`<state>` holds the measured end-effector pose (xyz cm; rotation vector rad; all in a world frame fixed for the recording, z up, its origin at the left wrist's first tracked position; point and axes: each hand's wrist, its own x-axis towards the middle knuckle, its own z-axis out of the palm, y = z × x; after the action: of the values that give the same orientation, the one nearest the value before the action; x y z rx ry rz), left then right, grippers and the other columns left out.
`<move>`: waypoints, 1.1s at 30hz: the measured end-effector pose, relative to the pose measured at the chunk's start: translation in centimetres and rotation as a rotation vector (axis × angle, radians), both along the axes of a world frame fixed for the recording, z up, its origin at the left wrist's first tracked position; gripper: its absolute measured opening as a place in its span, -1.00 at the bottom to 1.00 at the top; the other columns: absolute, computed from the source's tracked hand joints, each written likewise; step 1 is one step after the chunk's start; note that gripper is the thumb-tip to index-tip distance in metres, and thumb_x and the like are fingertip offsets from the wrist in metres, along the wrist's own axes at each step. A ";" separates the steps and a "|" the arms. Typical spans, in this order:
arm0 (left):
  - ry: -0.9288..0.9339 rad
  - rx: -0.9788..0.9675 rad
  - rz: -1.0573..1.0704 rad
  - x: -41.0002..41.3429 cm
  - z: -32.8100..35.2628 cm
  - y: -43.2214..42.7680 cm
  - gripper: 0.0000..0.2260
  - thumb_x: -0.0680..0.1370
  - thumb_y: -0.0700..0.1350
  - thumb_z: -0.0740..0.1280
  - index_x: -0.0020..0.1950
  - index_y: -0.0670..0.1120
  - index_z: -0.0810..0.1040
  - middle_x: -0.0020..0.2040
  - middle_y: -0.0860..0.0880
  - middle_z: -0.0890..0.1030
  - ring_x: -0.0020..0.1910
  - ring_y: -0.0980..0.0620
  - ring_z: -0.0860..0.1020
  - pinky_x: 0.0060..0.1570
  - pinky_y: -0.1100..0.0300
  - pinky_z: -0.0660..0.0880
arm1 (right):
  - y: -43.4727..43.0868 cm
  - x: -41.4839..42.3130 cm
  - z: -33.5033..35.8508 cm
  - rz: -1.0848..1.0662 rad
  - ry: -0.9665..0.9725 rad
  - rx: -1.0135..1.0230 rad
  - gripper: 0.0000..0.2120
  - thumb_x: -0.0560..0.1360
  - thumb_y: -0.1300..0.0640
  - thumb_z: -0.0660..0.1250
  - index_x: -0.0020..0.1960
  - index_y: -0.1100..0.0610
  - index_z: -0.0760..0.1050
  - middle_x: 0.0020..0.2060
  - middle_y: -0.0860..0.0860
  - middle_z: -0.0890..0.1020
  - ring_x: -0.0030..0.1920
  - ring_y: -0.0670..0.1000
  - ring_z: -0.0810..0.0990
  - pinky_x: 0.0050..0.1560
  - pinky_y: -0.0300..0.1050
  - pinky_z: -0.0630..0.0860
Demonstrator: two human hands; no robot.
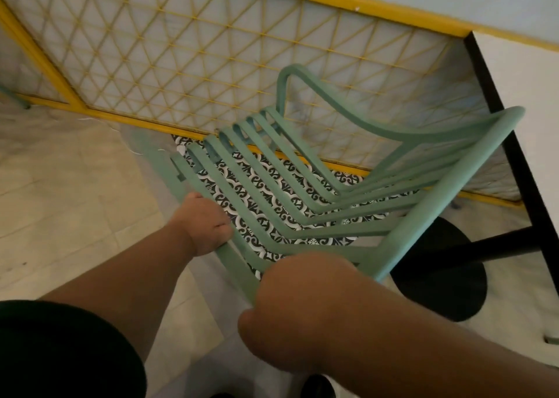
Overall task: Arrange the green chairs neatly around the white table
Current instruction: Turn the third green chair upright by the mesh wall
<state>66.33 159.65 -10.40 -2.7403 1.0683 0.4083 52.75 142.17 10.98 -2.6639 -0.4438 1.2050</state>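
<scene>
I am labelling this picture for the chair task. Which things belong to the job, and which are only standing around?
Part of the job:
- green chair, held by the left hand and the right hand
- white table with its black round base

Only standing around:
- yellow lattice screen
- patterned floor tiles

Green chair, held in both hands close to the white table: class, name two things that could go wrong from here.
1. The green chair is tilted, its back near the white table; swinging it could knock the dark edge.
2. The left hand and right hand grip thin slats, so it might slip or twist.
</scene>
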 end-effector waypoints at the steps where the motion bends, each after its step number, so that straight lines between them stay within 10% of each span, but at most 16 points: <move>1: -0.002 0.005 -0.009 0.1 0.0 0.1 -0.27 0.28 0.15 -0.34 -0.11 -0.02 0.61 -0.05 0.02 0.67 -0.02 -0.03 0.55 0.17 0.04 0.30 | -0.4 -0.1 0.2 -0.021 -0.075 0.023 -0.54 0.59 -0.23 0.12 -0.06 0.15 0.52 -0.27 0.05 0.52 -0.21 0.07 0.56 -0.09 -0.01 0.56; 10: 0.029 -0.123 0.057 0.3 -0.6 0.5 -0.41 0.38 0.16 -0.17 -0.25 -0.04 0.62 -0.23 0.03 0.62 -0.14 -0.03 0.51 0.28 -0.04 0.29 | -10.2 0.6 1.1 -0.123 -0.612 0.169 -0.33 0.38 -0.57 0.04 -0.05 -0.08 0.63 -0.28 -0.16 0.59 -0.21 -0.14 0.56 -0.14 -0.13 0.41; 19: 0.159 -0.034 0.142 -0.4 1.4 -0.2 -0.26 0.35 0.18 -0.27 0.07 0.04 0.67 0.13 0.06 0.61 0.32 -0.01 0.45 0.53 -0.26 -0.07 | -11.0 0.5 -2.7 -0.088 -0.774 0.001 -0.40 0.40 -0.33 -0.02 -0.43 0.15 0.40 -0.55 0.05 0.43 -0.49 0.08 0.45 -0.36 -0.15 0.42; 23: 0.168 0.072 0.340 -1.9 3.2 -1.8 -0.58 0.61 0.12 0.03 0.41 0.11 0.45 0.44 -0.02 0.44 0.50 -0.11 0.27 0.50 -0.27 0.08 | -11.3 0.6 -2.7 -0.067 -0.794 -0.001 -0.51 0.38 -0.23 -0.02 -0.47 0.14 0.30 -0.58 0.03 0.35 -0.53 0.08 0.38 -0.38 -0.19 0.30; 29: 0.322 -0.714 0.684 -9.1 15.2 -7.1 -0.61 0.67 -0.05 0.17 0.51 -0.01 0.39 0.44 -0.05 0.48 0.35 -0.02 0.46 0.33 -0.02 0.42 | -11.2 0.6 -2.6 -0.022 -0.802 -0.035 -0.49 0.34 -0.26 -0.15 -0.45 0.12 0.29 -0.54 0.01 0.38 -0.50 0.04 0.38 -0.38 -0.20 0.20; 33: 0.527 -0.653 0.619 -15.3 22.2 -10.5 -0.75 0.61 0.04 0.23 0.29 0.09 0.46 0.08 0.10 0.58 -0.04 0.11 0.55 0.00 0.07 0.55 | -11.2 0.6 -2.6 0.005 -0.820 -0.031 -0.47 0.34 -0.25 -0.17 -0.41 0.12 0.34 -0.51 0.01 0.42 -0.47 0.03 0.39 -0.40 -0.19 0.19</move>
<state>51.04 149.16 11.76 -3.6625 0.4228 1.0800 53.34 130.98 8.38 -3.0747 -0.5299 0.0532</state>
